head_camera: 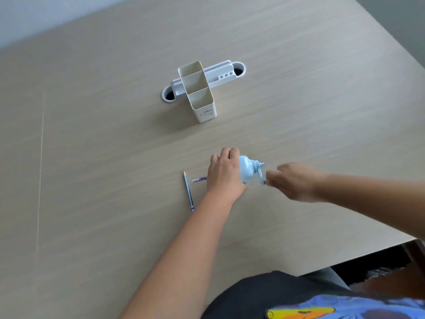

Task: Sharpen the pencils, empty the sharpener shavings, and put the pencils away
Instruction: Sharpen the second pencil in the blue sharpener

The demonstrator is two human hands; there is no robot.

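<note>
A light blue crank sharpener (pixel 247 170) stands on the wooden table (pixel 103 157) near the front middle. My left hand (pixel 224 172) is clamped over its left side. A purple patterned pencil (pixel 199 179) sticks out to the left from under that hand, its tip end hidden by the hand. My right hand (pixel 292 180) pinches the sharpener's crank handle (pixel 262 178). A blue striped pencil (pixel 188 191) lies loose on the table to the left of the hands, its sharp point facing away from me. A white pencil holder (pixel 197 90) with three open compartments stands farther back.
Behind the holder, a white cable-port fitting (pixel 239 70) is set into the table, with dark oval openings at both ends. The table's front edge (pixel 345 261) runs diagonally at the lower right, with my torso below it.
</note>
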